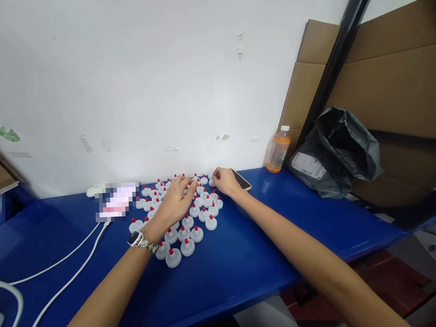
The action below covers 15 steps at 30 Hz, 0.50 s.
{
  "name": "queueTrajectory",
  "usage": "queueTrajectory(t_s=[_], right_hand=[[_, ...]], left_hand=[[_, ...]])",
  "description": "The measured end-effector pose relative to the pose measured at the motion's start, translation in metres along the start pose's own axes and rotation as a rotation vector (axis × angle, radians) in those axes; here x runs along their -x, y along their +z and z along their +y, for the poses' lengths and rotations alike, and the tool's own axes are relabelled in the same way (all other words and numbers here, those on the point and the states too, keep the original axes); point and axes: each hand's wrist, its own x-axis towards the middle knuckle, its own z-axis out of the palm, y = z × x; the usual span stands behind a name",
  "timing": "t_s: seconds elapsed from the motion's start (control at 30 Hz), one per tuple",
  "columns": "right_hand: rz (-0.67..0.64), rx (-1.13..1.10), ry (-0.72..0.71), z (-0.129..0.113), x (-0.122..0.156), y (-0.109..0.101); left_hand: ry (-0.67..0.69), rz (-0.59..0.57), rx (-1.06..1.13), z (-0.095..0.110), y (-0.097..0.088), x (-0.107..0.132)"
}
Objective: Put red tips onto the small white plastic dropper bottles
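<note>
A white wall point(164, 88) fills the upper part of the frame, above a blue table point(244, 259) that runs across its lower part. Cardboard point(391, 83) leans at the upper right, with a crumpled dark bag point(322, 154) in front of it. Left of the frame's centre the white caps point(194, 211) stand upright on the table in a loose crowd, red tips up. The left hand point(176, 199) lies over the middle of them, fingers bent and slightly apart, thumb near the fingertips; whether it grips a cap cannot be told. The right hand point(226, 181) is at the crowd's far right edge, fingertips drawn together just beside a cap, and its hold cannot be told either. A blurred screen point(116, 201) lies at centre left, a white cable point(95, 246) trailing from it toward the lower left corner. An orange bottle point(278, 150) stands near the bag; a dark phone point(242, 180) lies beside the right hand. A watch point(135, 239) circles the left wrist
</note>
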Motion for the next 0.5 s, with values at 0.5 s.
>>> queueTrajectory(t_s=[0.5], right_hand=[[0.0,-0.196,-0.032,-0.024,0.012,-0.004]], left_hand=[[-0.008,0.022,-0.005,-0.009,-0.008,0.024]])
